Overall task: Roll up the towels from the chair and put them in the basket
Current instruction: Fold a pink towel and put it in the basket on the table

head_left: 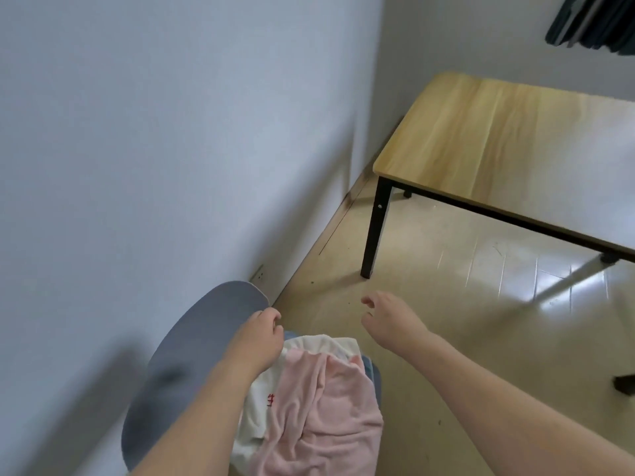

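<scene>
At the bottom centre of the frame I see the towels lying in a loose heap on the grey chair (192,341). The pink towel (326,417) is on top, crumpled, and it partly covers the white towel (261,407). On the white towel there is small red writing beside my left forearm, but it is half hidden and I cannot read it. A bit of blue cloth (369,365) shows under the heap at its right edge.

My left hand (256,338) is over the far edge of the heap, near the chair back, with the fingers curled; I cannot tell whether it holds any cloth. My right hand (388,317) hangs in the air to the right of the chair, above the floor (446,304), fingers loosely bent and holding nothing.

Farther away, at the right of the frame, stands a wooden tabletop (498,139) on black legs. In the upper right corner dark cloth (594,22) hangs on the wall. I see no basket in this view.
</scene>
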Action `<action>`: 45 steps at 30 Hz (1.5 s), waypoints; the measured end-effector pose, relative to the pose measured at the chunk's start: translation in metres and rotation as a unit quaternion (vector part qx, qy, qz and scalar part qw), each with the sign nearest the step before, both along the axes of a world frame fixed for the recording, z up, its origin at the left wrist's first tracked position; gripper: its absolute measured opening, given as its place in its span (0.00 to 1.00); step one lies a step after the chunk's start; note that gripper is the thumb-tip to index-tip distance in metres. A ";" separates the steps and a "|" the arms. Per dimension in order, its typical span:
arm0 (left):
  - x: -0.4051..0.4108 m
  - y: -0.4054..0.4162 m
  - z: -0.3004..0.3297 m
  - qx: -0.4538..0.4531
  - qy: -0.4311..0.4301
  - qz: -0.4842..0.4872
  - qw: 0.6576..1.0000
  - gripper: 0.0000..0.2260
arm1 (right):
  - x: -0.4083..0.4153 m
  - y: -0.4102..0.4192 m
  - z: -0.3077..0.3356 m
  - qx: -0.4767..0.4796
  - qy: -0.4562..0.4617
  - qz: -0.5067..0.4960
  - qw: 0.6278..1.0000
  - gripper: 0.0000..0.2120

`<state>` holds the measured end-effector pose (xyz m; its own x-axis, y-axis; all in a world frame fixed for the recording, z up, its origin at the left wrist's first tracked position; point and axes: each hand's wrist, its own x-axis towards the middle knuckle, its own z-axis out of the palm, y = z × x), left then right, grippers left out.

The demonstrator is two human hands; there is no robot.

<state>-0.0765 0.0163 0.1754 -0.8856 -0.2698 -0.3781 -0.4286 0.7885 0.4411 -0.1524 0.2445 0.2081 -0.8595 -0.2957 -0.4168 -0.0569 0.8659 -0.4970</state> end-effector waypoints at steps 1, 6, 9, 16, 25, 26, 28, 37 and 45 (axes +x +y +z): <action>-0.003 -0.002 -0.023 0.012 -0.007 0.002 1.000 0.13 | 0.000 -0.003 -0.028 0.012 -0.010 -0.004 1.000 0.20; -0.021 -0.016 -0.164 0.048 -0.072 0.011 0.996 0.06 | 0.001 -0.005 -0.181 0.059 -0.055 -0.019 0.997 0.14; -0.030 -0.013 -0.232 0.007 -0.063 0.044 0.997 0.06 | 0.003 -0.001 -0.256 0.090 -0.050 -0.034 0.994 0.08; -0.039 -0.001 -0.324 -0.058 -0.003 0.060 0.996 0.12 | 0.009 0.009 -0.343 0.034 0.048 -0.050 0.997 0.17; 0.000 -0.008 -0.308 -0.041 0.140 0.051 0.988 0.04 | 0.053 0.019 -0.321 -0.072 0.214 -0.086 0.970 0.11; 0.013 -0.010 -0.298 -0.021 0.159 0.056 0.985 0.04 | 0.063 0.022 -0.310 -0.088 0.220 -0.099 0.966 0.13; 0.037 -0.014 -0.277 0.022 0.194 0.077 0.978 0.04 | 0.084 0.027 -0.283 -0.109 0.233 -0.126 0.958 0.12; 0.110 -0.044 -0.143 0.139 0.332 0.120 0.925 0.03 | 0.165 0.054 -0.150 -0.262 0.322 -0.262 0.871 0.09; 0.175 -0.014 -0.042 0.170 0.278 -0.040 0.944 0.08 | 0.193 0.097 -0.074 -0.308 0.308 -0.357 0.827 0.10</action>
<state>0.0986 0.0022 0.1335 -0.9851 -0.1406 0.0990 -0.0010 0.5801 0.8145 0.0407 0.3417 0.1340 -0.8999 0.3849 0.2047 -0.0467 0.3818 -0.9231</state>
